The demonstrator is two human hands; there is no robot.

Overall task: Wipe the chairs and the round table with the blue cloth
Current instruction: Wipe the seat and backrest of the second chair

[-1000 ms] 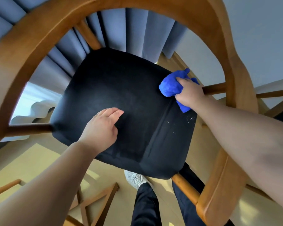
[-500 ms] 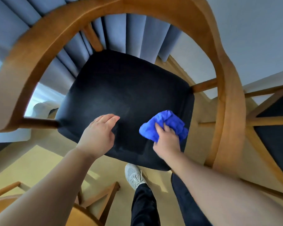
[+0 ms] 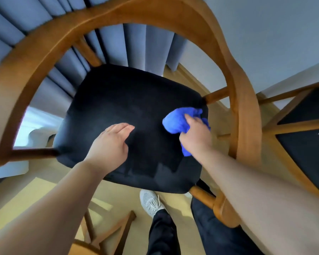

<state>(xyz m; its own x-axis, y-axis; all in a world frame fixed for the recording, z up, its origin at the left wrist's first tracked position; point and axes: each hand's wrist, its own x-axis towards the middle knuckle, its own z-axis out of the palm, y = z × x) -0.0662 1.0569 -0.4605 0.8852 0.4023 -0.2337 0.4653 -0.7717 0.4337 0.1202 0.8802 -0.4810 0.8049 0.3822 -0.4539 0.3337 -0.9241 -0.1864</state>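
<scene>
While your right hand [image 3: 194,137] bunches the blue cloth [image 3: 180,122] on the seat cushion [image 3: 118,100] near its right edge, your left hand [image 3: 109,146] rests flat, fingers loosely together; unwiped cushion, probably, lies leftward.

Blue cloth [image 3: 179,122], black seat [image 3: 118,100], brown wooden frame [image 3: 243,115]
</scene>
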